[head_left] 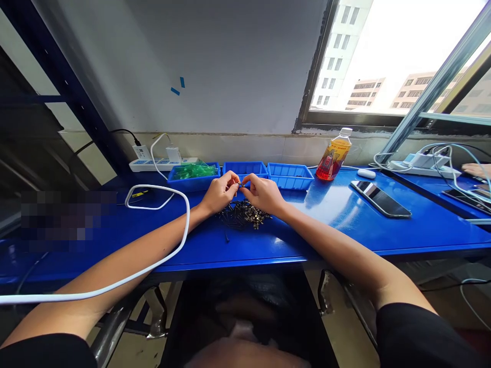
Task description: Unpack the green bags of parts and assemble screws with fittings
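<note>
My left hand point(221, 192) and my right hand point(264, 194) meet fingertip to fingertip above the blue table, each closed in a pinch on a small dark metal piece point(240, 185), too small to make out well. Right below them lies a pile of small metal parts: dark screws point(235, 215) on the left side and brassy pieces point(256, 217) on the right. One loose screw point(227, 237) lies nearer the table's front edge. Behind my hands stand a blue bin point(195, 183) with green plastic bags, a middle blue bin point(245, 164) and a right blue bin point(290, 182).
A drink bottle point(333, 155), a white case point(366, 174) and a phone point(381, 199) are to the right. A white cable point(187, 220) loops across my left forearm. Power strips point(153, 165) stand along the wall. Another person's hand point(475, 169) shows at the far right.
</note>
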The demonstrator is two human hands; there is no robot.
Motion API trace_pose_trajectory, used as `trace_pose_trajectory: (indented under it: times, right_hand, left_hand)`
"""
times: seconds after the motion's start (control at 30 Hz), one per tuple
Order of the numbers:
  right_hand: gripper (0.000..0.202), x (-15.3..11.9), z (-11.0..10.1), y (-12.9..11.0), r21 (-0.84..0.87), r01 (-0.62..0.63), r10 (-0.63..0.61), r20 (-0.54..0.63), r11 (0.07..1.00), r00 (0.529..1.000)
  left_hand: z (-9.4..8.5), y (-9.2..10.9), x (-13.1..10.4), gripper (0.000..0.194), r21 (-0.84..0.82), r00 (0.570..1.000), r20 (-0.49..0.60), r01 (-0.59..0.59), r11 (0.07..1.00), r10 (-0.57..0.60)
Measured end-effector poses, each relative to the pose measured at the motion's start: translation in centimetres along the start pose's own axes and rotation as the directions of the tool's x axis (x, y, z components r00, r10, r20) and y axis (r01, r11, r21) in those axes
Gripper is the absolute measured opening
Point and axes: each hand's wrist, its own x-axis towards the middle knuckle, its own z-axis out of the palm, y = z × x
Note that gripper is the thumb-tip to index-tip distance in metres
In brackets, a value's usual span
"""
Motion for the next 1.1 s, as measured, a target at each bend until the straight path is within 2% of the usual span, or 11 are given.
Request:
trace_pose_trajectory:
  times: [0.17,0.7,1.1]
  right_hand:
    - [0.015,-0.03,-0.08,-0.11,-0.003,-0.013,0.013,0.017,1.0,1.0]
    - [0.02,-0.08,-0.04,0.0,0.041,0.059,-0.06,0.025,0.997,0.998]
    - [0.016,0.01,0.02,0.06,0.004,0.011,-0.011,-0.004,1.0,1.0]
  left_hand:
    - [-0.09,-0.03,0.03,0.008,0.032,1.0,-0.018,-0.004,0.999,0.005]
    - [-0.21,0.02,0.06,0.012,0.098,1.0,-0.016,-0.022,0.995,0.024]
    - [-0.1,-0.13,0.09,0.014,0.055,1.0,-0.011,0.011,0.998,-0.011]
